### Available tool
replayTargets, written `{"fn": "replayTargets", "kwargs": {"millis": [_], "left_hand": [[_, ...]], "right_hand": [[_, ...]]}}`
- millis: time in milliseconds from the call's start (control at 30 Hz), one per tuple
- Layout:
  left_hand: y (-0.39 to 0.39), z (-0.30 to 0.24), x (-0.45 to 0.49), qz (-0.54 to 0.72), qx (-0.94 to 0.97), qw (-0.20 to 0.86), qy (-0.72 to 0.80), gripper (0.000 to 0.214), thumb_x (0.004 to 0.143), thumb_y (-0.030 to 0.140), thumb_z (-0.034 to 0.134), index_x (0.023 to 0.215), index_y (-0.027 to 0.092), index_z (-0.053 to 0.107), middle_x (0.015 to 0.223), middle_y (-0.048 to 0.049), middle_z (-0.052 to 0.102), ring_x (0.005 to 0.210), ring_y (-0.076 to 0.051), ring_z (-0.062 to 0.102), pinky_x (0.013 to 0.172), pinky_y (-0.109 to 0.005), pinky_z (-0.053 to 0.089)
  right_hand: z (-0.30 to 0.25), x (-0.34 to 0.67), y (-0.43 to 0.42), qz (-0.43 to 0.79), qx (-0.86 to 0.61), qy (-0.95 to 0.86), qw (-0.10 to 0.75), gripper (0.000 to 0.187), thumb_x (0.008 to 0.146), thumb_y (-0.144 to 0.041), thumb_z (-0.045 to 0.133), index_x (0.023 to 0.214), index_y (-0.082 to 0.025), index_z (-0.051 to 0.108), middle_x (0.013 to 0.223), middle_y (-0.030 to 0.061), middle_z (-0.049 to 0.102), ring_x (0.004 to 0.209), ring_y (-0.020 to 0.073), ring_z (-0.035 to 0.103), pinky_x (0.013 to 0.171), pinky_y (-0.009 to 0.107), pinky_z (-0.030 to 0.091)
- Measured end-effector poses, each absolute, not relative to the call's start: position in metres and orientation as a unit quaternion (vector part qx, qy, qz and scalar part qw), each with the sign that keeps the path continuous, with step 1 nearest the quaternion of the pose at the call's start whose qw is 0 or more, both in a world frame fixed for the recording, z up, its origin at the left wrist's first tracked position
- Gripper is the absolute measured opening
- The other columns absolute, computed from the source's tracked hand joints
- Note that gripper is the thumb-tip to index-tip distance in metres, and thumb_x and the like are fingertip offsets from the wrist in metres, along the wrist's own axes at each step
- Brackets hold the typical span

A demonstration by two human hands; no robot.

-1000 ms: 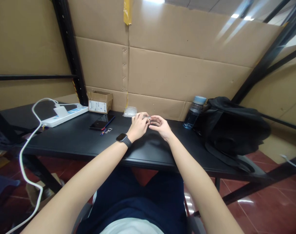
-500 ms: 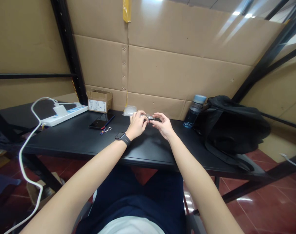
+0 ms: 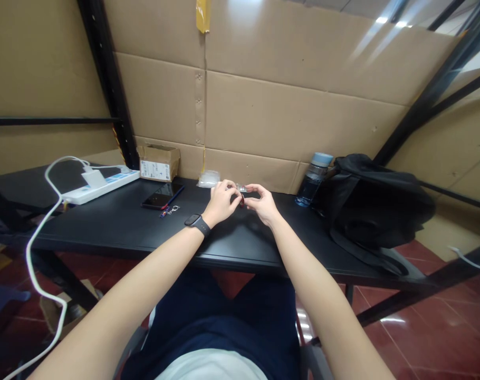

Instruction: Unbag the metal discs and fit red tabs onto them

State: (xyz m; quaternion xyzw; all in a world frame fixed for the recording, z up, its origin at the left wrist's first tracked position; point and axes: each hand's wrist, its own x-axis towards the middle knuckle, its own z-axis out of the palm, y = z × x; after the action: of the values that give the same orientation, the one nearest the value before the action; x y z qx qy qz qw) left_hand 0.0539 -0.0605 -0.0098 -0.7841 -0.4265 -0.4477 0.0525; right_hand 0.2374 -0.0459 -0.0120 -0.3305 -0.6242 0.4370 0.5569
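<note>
Over the middle of the black table point(image 3: 117, 227), my left hand point(image 3: 221, 202) and my right hand point(image 3: 262, 203) meet fingertip to fingertip. Between them they pinch a small object point(image 3: 242, 191), part clear or silvery with a dark red bit; I cannot make out what it is. My left wrist wears a black smartwatch point(image 3: 195, 222). Both sets of fingers are curled and closed around the small object. A clear plastic bag point(image 3: 208, 180) lies just behind my left hand by the cardboard wall.
A phone point(image 3: 161, 196) with a pen beside it and a small keyring point(image 3: 168, 211) lie left of my hands. Further left are a cardboard box point(image 3: 158, 162) and a white power strip point(image 3: 101, 186) with cable. A water bottle point(image 3: 314, 179) and black bag point(image 3: 372, 203) stand right.
My right hand's fingers, spread half a second ago, have closed back onto the small object. Both hands stay in about the same spot.
</note>
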Motion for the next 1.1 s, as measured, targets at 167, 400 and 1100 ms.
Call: {"fn": "replayTargets", "kwargs": {"millis": [167,400,1100], "left_hand": [[-0.057,-0.009,0.051,-0.468,-0.764,-0.004,-0.443,0.025,0.100,0.039,0.049,0.103,0.024,0.069,0.115,-0.0068,0.061,0.112,-0.023,0.055,0.101,-0.041,0.040],[-0.057,-0.015,0.050,-0.366,-0.837,-0.033,-0.407,0.023,0.090,0.046,0.061,0.100,0.030,0.075,0.123,-0.0048,0.060,0.118,-0.028,0.051,0.100,-0.046,0.042],[-0.051,-0.019,0.048,-0.342,-0.826,-0.044,-0.445,0.016,0.085,0.039,0.066,0.087,0.032,0.080,0.117,-0.0030,0.066,0.114,-0.030,0.053,0.097,-0.048,0.042]], "right_hand": [[-0.015,0.239,-0.044,0.430,-0.326,-0.642,0.544,0.052,0.061,-0.025,0.083,0.110,-0.025,0.066,0.121,0.0041,0.056,0.074,0.0121,0.067,0.056,0.022,0.051],[-0.016,0.241,-0.044,0.420,-0.322,-0.665,0.526,0.050,0.063,-0.024,0.080,0.111,-0.024,0.065,0.118,0.0039,0.057,0.070,0.0101,0.065,0.058,0.023,0.052],[-0.011,0.250,-0.042,0.328,-0.331,-0.740,0.485,0.039,0.064,-0.014,0.069,0.101,-0.023,0.070,0.111,0.0041,0.054,0.071,0.0111,0.066,0.069,0.029,0.059]]}}
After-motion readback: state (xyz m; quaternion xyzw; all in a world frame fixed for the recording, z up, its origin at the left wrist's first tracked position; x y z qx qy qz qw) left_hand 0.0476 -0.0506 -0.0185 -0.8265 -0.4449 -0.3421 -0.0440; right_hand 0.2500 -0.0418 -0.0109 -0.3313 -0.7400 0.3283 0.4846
